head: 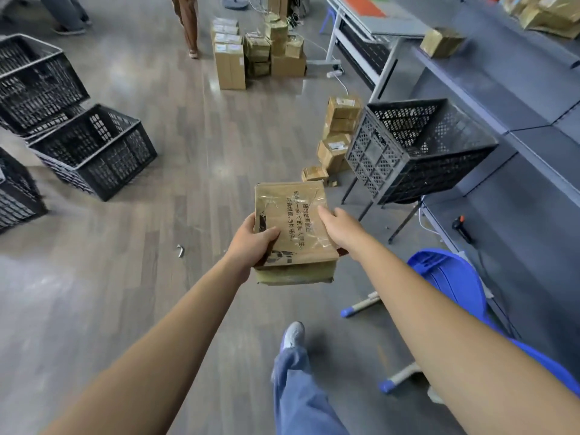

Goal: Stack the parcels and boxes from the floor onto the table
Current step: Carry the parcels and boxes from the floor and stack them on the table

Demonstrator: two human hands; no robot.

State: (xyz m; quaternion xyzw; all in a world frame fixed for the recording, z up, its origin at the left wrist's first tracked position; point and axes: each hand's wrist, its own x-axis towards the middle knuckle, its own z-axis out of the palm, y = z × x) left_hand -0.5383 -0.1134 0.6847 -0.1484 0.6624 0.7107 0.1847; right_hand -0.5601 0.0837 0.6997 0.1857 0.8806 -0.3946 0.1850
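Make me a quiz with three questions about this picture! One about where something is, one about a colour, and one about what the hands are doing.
1. Where is the lone box at top right, compared with the table? A under it. B on it. C leaning on its leg.
2. What colour is the stool? A red. B green. C blue.
3. How is the parcel held? A by both hands. B by one hand. C by nobody.
Answers: 1 B, it rests on the grey top. 2 C, its seat is plainly blue. 3 A, the left hand and right hand each grip a side.
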